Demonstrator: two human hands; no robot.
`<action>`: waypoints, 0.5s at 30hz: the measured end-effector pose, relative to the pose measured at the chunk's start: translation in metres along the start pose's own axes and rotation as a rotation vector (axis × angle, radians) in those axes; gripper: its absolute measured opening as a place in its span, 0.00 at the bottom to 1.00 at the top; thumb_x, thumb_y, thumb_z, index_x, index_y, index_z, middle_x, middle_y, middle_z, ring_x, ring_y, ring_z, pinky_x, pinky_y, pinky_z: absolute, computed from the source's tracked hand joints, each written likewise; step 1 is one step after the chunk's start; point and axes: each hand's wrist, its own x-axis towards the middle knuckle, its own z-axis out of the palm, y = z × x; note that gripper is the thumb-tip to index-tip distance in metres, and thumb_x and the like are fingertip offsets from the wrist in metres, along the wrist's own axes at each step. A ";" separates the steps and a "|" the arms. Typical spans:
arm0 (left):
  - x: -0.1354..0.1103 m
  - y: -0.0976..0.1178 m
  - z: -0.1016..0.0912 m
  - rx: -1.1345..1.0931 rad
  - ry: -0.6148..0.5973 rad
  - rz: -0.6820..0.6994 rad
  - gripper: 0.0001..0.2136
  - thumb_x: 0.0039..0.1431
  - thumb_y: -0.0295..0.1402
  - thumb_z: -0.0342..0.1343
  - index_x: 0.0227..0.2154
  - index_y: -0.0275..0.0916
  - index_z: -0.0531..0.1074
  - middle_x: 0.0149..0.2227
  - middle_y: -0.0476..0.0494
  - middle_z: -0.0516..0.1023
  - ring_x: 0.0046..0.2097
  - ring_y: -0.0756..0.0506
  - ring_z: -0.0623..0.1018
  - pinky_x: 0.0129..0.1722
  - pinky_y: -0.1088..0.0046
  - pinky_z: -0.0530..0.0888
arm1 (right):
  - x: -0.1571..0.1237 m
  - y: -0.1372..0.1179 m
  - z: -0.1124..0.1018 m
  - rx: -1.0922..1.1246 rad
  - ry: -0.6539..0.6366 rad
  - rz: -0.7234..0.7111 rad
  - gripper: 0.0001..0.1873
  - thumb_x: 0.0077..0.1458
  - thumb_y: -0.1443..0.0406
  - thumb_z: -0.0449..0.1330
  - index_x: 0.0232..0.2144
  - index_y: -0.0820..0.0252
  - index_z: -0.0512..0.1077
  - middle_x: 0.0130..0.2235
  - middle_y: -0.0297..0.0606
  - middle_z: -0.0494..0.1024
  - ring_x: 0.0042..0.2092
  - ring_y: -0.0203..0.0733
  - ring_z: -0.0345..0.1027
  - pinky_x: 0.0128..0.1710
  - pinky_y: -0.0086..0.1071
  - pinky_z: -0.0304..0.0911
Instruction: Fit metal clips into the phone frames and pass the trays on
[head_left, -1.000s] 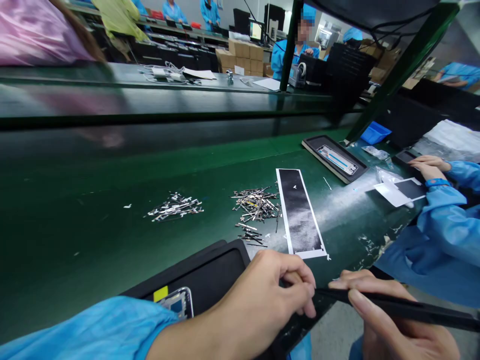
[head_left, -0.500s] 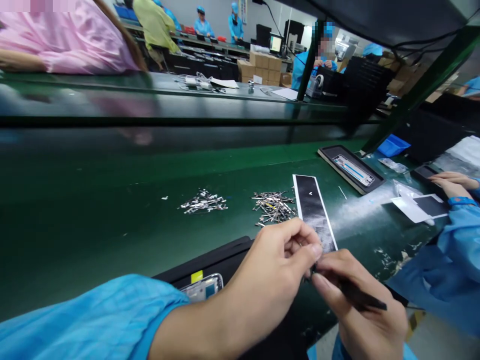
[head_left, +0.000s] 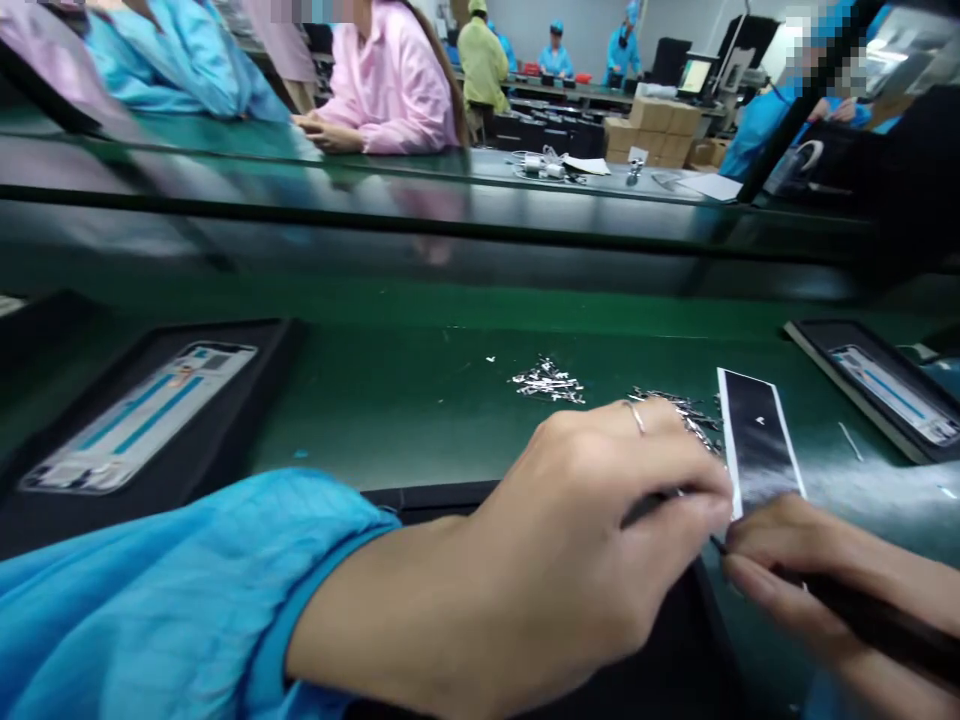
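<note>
Thumb and fingers of the left hand (head_left: 577, 540) close into a narrow pinch in the head view; what, if anything, they hold is hidden. A ring (head_left: 637, 417) circles one finger. The right hand (head_left: 825, 580) grips a slender black tool (head_left: 889, 620), partly blurred, its tip pointing at the left fingertips; whether it touches them cannot be told. Behind the hands, on the green table (head_left: 382, 390), lies a black sheet (head_left: 754, 425) with a white border, its near end covered by the fingers. Left of it sits a pile of dark strips (head_left: 697, 412), partly hidden by the left hand; farther left, well apart, is a pile of pale strips (head_left: 549, 382). A black tray (head_left: 217, 440) at the left holds a phone frame (head_left: 142, 420) bearing two blue strips; a second tray (head_left: 817, 380) at the right holds a similar frame (head_left: 896, 395). Beyond the table, a person in pink (head_left: 401, 85) sits with forearms resting on a surface.
</note>
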 end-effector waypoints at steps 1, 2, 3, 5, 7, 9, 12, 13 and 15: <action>-0.004 -0.002 -0.007 0.137 -0.066 0.098 0.07 0.55 0.21 0.49 0.26 0.32 0.70 0.27 0.49 0.70 0.30 0.52 0.68 0.31 0.78 0.65 | 0.005 0.000 0.000 -0.002 -0.117 -0.046 0.05 0.50 0.69 0.57 0.24 0.55 0.67 0.23 0.27 0.72 0.22 0.27 0.67 0.20 0.14 0.61; -0.007 -0.003 -0.013 0.260 -0.138 0.174 0.07 0.54 0.20 0.48 0.24 0.32 0.70 0.27 0.48 0.70 0.30 0.52 0.67 0.30 0.77 0.64 | 0.010 -0.001 0.002 0.003 -0.188 -0.075 0.05 0.50 0.69 0.57 0.24 0.55 0.67 0.22 0.26 0.72 0.22 0.27 0.67 0.20 0.13 0.61; -0.010 -0.005 -0.018 0.363 -0.206 0.224 0.08 0.53 0.20 0.48 0.23 0.32 0.69 0.27 0.47 0.70 0.29 0.51 0.66 0.30 0.75 0.63 | 0.013 -0.002 0.004 0.016 -0.216 -0.088 0.05 0.51 0.69 0.56 0.25 0.55 0.67 0.22 0.26 0.71 0.22 0.26 0.66 0.20 0.13 0.61; -0.014 -0.006 -0.025 0.515 -0.308 0.254 0.07 0.51 0.20 0.50 0.20 0.34 0.68 0.26 0.48 0.70 0.27 0.51 0.65 0.29 0.73 0.62 | 0.018 -0.005 0.011 0.049 -0.204 -0.076 0.05 0.53 0.68 0.54 0.26 0.55 0.67 0.22 0.27 0.69 0.21 0.26 0.65 0.19 0.15 0.60; -0.019 -0.008 -0.029 0.596 -0.367 0.222 0.06 0.50 0.22 0.53 0.20 0.35 0.67 0.27 0.48 0.70 0.28 0.50 0.65 0.29 0.73 0.61 | 0.022 -0.009 0.019 0.060 -0.239 -0.051 0.07 0.54 0.69 0.52 0.25 0.56 0.65 0.22 0.26 0.68 0.22 0.26 0.64 0.19 0.16 0.59; -0.024 -0.010 -0.030 0.600 -0.403 0.138 0.05 0.50 0.23 0.54 0.22 0.36 0.67 0.28 0.49 0.70 0.30 0.50 0.66 0.31 0.74 0.62 | 0.024 -0.010 0.026 0.041 -0.318 -0.037 0.07 0.53 0.71 0.53 0.25 0.57 0.64 0.22 0.26 0.67 0.22 0.26 0.64 0.20 0.16 0.59; -0.035 -0.020 -0.030 0.501 -0.401 0.009 0.05 0.53 0.22 0.52 0.24 0.36 0.66 0.30 0.50 0.69 0.32 0.50 0.66 0.36 0.75 0.62 | 0.025 -0.008 0.034 -0.008 -0.386 0.016 0.08 0.52 0.72 0.53 0.24 0.58 0.63 0.22 0.25 0.66 0.22 0.25 0.63 0.21 0.15 0.59; -0.039 -0.025 -0.029 0.472 -0.394 -0.033 0.06 0.54 0.21 0.51 0.24 0.36 0.65 0.30 0.50 0.68 0.32 0.51 0.66 0.37 0.74 0.62 | 0.024 -0.007 0.035 -0.031 -0.367 0.035 0.07 0.52 0.72 0.53 0.25 0.58 0.63 0.23 0.26 0.67 0.23 0.25 0.63 0.21 0.15 0.59; -0.046 -0.036 -0.026 0.445 -0.373 -0.096 0.07 0.55 0.21 0.49 0.24 0.36 0.64 0.29 0.50 0.67 0.31 0.50 0.65 0.36 0.73 0.61 | 0.020 -0.003 0.038 -0.092 -0.309 0.035 0.06 0.53 0.72 0.52 0.28 0.57 0.64 0.25 0.27 0.69 0.25 0.25 0.66 0.23 0.14 0.61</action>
